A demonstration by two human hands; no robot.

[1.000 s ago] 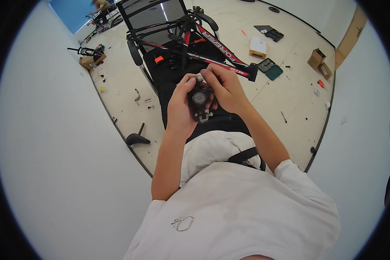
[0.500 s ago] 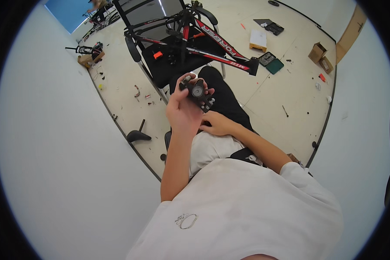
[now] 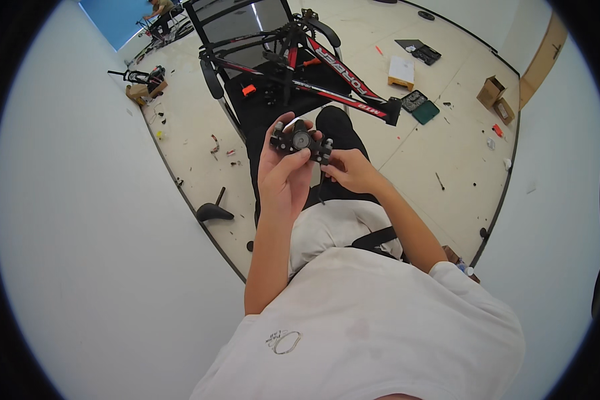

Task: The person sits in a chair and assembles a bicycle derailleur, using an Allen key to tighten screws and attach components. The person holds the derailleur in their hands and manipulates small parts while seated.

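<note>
A black bicycle disc brake caliper [image 3: 301, 139], with a round grey dial and silver bolts, rests in my left hand [image 3: 283, 170]. My left thumb presses across its lower edge while the fingers curl behind it. My right hand [image 3: 353, 171] pinches a thin dark rod [image 3: 323, 190], which looks like a hex key, just below the caliper's right end. Its upper tip is hidden by the fingers and caliper. Beyond my hands, a black, red and white bicycle frame [image 3: 343, 100] lies over a black chair [image 3: 240, 110].
An orange-red piece [image 3: 248, 90] lies on the chair seat. A bicycle saddle [image 3: 213, 211] is on the floor at left. Rightward are an open green tool case [image 3: 423, 112], a white-and-yellow box [image 3: 401, 72] and cardboard boxes [image 3: 491, 91]. Another person [image 3: 160, 10] is at the far left.
My right hand has risen from my lap to the caliper's right end, with the thin rod showing. My left hand has turned the caliper more level, thumb now across its front.
</note>
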